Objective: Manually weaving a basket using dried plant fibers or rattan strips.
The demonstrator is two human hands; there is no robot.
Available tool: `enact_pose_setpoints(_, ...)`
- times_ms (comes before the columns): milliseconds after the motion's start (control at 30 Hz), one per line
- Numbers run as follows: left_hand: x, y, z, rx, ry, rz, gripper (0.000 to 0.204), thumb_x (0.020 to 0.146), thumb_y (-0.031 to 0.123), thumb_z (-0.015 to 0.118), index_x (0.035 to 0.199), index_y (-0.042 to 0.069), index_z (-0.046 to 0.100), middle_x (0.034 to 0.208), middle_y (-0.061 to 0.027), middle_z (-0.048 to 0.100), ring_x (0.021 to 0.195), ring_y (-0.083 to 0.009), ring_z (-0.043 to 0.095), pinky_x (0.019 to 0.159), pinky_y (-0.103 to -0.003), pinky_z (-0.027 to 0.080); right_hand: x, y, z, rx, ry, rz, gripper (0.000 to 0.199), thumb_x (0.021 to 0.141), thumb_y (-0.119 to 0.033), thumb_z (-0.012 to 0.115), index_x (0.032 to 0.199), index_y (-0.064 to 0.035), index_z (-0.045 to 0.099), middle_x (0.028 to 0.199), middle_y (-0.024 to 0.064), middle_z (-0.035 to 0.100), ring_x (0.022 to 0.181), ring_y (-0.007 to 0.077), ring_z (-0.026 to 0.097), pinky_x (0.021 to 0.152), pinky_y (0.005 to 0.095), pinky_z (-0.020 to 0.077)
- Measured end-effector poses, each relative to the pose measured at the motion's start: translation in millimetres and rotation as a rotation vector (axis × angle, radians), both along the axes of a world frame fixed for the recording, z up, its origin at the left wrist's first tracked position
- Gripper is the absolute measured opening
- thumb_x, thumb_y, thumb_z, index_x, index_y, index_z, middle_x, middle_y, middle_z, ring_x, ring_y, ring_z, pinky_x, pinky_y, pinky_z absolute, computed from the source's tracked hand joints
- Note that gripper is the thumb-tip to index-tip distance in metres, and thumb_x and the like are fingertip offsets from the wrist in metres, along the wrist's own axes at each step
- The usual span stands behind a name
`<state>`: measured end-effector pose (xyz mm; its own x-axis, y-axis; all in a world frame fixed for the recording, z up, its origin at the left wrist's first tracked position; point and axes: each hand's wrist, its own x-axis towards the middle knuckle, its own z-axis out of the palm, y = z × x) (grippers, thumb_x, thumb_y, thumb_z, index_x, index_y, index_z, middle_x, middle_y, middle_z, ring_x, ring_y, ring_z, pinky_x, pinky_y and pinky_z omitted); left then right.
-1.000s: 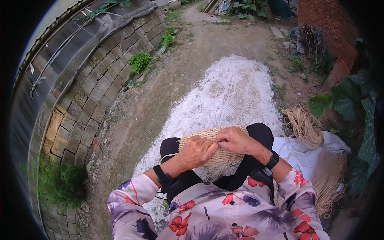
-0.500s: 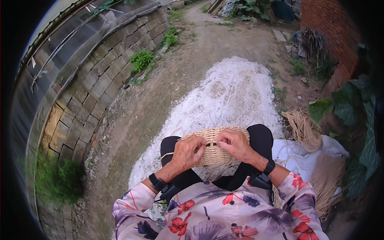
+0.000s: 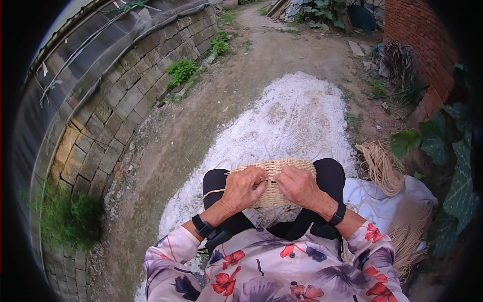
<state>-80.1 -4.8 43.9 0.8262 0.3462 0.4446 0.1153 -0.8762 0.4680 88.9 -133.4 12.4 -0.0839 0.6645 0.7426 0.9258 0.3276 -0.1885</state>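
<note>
A pale, tan woven piece [image 3: 274, 200], made of straw-like cord, lies across my thighs. My left hand [image 3: 242, 190] is closed over its left part, thumb and fingers pinched near the middle; what sits between those fingertips is hidden. A loose cord end [image 3: 214, 192] sticks out to the left from beside this hand. My right hand [image 3: 301, 188] is closed on the weave just right of the middle, its thumb and forefinger gripping at a row. A small dark gap shows in the weave between the two hands.
To my right, a coil of tan cord [image 3: 382, 167] and a loose bundle of strands [image 3: 410, 229] rest on a white sack [image 3: 371, 194]. White gravelly ground [image 3: 297, 118] spreads ahead. A block wall [image 3: 118, 108] runs along the left, a brick wall [image 3: 420, 43] stands right, with broad leaves [image 3: 435, 138] below it.
My left hand has shifted slightly right and turned, its fingers curling more. My right fingers have moved closer onto the weave. The view has tilted a little.
</note>
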Motion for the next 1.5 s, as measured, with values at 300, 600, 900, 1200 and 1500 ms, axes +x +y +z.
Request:
enact_pose_setpoints(300,2.7,1.4,34.2,-0.184,0.093,-0.224,0.014,0.079,0.008,0.070,0.091,0.005,0.064,0.079,-0.0074,0.057,0.061,-0.0212,0.059,0.058,-0.034,0.048,0.6,-2.5,-2.1,-0.021,0.172,0.049,0.015,0.074,-0.001,0.068,0.087,-0.0028,0.061,0.075,0.0092,0.051,0.067,0.0265,0.059,0.056,0.0377,0.0484)
enact_pose_setpoints(600,-46.4,-103.4,156.3,-0.815,0.015,-1.292,0.040,0.098,0.021,0.057,0.124,-0.009,0.057,0.093,-0.0189,0.061,0.075,-0.0318,0.061,0.061,-0.038,0.049,4.2,-2.9,-2.3,-0.085,0.281,0.094,0.010,0.076,-0.002,0.067,0.084,-0.0036,0.060,0.075,0.0090,0.050,0.068,0.0267,0.059,0.059,0.0374,0.0484)
enact_pose_setpoints(900,-10.4,-25.9,66.7,-0.310,0.120,-0.035,0.011,0.081,0.009,0.074,0.090,0.006,0.069,0.079,-0.0050,0.061,0.063,-0.0174,0.059,0.057,-0.031,0.049,4.3,-5.5,-1.3,-0.123,0.332,0.108,0.009,0.077,-0.004,0.067,0.083,-0.0037,0.060,0.075,0.0093,0.051,0.068,0.0270,0.058,0.059,0.0381,0.0467)
enact_pose_setpoints(1200,-1.3,-4.2,6.8,-0.100,0.149,-0.021,0.010,0.083,0.012,0.071,0.090,0.006,0.067,0.080,-0.0086,0.059,0.071,-0.0263,0.061,0.062,-0.037,0.047,6.2,-6.0,-2.9,-0.174,0.350,0.133,0.011,0.077,-0.002,0.068,0.085,-0.0039,0.063,0.077,0.0088,0.055,0.069,0.0267,0.059,0.059,0.0373,0.0462)
enact_pose_setpoints(1500,3.4,-3.6,13.5,-0.041,0.184,-0.071,0.010,0.088,0.013,0.066,0.091,0.004,0.065,0.082,-0.0117,0.058,0.078,-0.0318,0.061,0.067,-0.039,0.047,6.5,-8.1,0.2,-0.179,0.325,0.133,0.009,0.078,-0.003,0.069,0.086,-0.0042,0.063,0.077,0.0087,0.054,0.070,0.0271,0.059,0.059,0.0381,0.0457)
